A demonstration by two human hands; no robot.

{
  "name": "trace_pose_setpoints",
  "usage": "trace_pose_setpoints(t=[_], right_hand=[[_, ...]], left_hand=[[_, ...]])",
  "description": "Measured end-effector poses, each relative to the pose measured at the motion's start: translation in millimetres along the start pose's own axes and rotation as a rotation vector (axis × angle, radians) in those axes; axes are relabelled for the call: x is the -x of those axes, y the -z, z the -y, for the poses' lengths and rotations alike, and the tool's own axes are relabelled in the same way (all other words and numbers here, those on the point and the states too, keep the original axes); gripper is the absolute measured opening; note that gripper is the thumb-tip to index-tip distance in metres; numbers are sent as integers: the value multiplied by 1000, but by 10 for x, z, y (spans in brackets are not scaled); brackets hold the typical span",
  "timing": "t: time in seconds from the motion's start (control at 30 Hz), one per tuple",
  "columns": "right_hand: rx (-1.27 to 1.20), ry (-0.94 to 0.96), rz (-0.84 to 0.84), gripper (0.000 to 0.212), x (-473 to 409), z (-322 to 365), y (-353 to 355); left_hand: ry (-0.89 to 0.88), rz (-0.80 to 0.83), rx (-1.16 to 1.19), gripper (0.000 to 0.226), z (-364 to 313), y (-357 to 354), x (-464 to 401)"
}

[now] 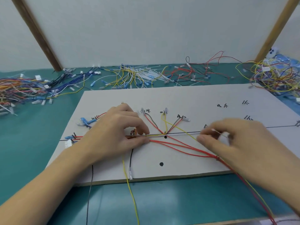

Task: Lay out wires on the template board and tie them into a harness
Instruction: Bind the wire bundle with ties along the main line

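left hand (116, 135) pinches the wire bundle (155, 135) on the board (203, 98); right hand (227, 140), at 3 o'clock, pinches a white wire (183, 134). a hard tug could drag the laid wires off the line.

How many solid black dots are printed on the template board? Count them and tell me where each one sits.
2. One black dot lies just below the horizontal line where the wires fan out, between the hands. The other black dot sits nearer the board's front edge. Others may be hidden under the hands.
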State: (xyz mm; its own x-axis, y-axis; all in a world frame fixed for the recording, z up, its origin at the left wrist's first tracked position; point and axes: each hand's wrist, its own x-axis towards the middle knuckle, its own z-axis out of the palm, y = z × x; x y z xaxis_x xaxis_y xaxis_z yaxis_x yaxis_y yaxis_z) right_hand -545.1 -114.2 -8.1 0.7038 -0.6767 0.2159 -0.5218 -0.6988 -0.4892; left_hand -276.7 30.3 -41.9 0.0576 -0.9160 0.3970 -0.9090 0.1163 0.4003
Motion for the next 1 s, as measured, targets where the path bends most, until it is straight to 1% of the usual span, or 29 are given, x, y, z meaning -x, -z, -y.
trace_pose_setpoints(t=[0.07,0.13,0.2,0.33,0.53,0.63,0.73,0.9,1.0], right_hand=[[-34,20,71,33,-167,131,-177],[-21,49,99,24,-291,220,-350],[-56,67,77,18,-334,239,-476],[-156,122,23,21,-264,221,-586],[-37,160,10,20,-158,192,-617],[34,194,0,18,-123,199,-603],[28,198,16,15,-124,189,-564],[-38,106,123,15,-241,196,-474],[-53,32,241,14,-318,214,-384]], left_hand=[[15,-1,25,10,1,-5,3],[30,-2,44,11,0,-4,6],[32,-4,50,14,3,-7,6],[24,-4,23,21,12,-17,-11],[0,26,-31,36,-20,-57,-21],[-17,98,-91,41,-59,-85,-21],[-22,165,-176,49,-98,-107,-17],[-15,197,-190,49,-110,-111,-34],[8,222,-178,51,-116,-108,-46]])
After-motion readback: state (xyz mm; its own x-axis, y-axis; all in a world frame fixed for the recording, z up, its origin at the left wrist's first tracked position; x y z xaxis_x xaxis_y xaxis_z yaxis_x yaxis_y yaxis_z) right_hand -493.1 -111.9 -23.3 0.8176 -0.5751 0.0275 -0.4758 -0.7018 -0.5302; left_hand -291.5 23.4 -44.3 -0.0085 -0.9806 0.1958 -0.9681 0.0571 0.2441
